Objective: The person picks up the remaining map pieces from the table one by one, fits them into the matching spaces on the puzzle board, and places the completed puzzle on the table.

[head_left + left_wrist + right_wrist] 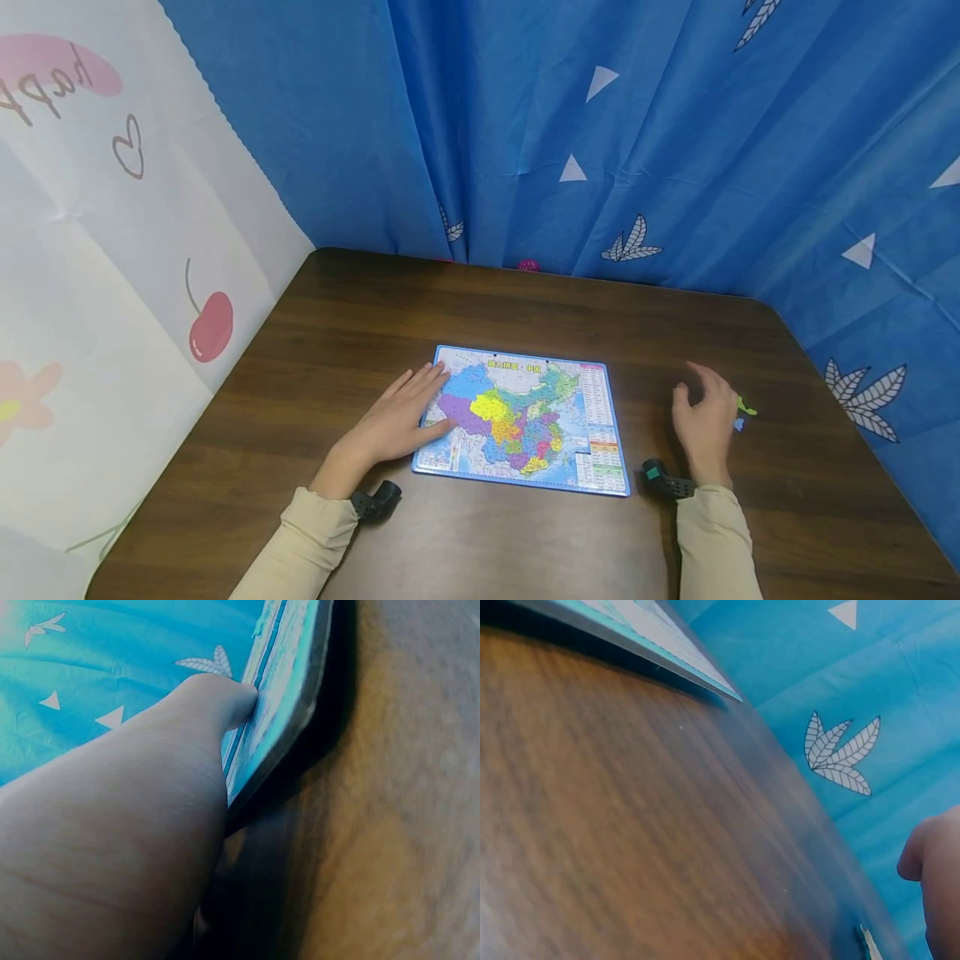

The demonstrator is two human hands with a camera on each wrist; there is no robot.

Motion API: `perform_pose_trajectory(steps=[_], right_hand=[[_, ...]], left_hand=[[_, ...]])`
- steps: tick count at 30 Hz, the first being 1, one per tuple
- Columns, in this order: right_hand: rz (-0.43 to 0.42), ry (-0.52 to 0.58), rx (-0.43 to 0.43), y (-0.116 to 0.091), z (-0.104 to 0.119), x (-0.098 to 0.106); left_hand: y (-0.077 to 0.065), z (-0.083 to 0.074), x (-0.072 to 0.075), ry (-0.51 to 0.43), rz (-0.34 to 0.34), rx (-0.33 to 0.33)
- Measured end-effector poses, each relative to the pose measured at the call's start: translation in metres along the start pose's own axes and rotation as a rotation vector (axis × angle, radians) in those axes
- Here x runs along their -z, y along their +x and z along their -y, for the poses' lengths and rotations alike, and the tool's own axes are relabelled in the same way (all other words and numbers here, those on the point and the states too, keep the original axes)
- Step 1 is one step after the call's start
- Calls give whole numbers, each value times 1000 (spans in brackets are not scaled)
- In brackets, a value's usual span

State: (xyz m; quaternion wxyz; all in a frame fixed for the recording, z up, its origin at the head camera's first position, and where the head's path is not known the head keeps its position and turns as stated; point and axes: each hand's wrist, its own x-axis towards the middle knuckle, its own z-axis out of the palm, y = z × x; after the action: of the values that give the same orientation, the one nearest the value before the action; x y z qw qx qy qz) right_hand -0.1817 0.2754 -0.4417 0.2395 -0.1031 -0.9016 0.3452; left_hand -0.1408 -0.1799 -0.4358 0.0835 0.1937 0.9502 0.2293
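A map puzzle board (600,450) with a blue border and many coloured regions lies on the table. My left hand (408,414) rests on its left side, fingers spread and thumb on the board; the left wrist view shows the thumb (217,697) against the edge. To the right of the board is my right hand (705,417), thumb and fingers apart and loosely bent, with nothing visible between them. Just beyond that hand lie a small green piece (746,407) and a small blue piece (738,425), partly hidden by the hand.
The dark wooden table (360,333) has rounded far corners. A blue curtain (517,108) with leaf and triangle prints hangs behind it, and a white printed cloth (150,242) hangs on the left. Each wrist wears a black camera band.
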Motion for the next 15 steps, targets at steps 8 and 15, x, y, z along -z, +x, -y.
perform_pose_trajectory(steps=[8,15], right_hand=[[80,-42,-114,0,-5,1],[87,-80,-151,1,-8,0]], left_hand=[[0,0,0,-3,3,-4],[-1,0,1,-6,-1,-7]])
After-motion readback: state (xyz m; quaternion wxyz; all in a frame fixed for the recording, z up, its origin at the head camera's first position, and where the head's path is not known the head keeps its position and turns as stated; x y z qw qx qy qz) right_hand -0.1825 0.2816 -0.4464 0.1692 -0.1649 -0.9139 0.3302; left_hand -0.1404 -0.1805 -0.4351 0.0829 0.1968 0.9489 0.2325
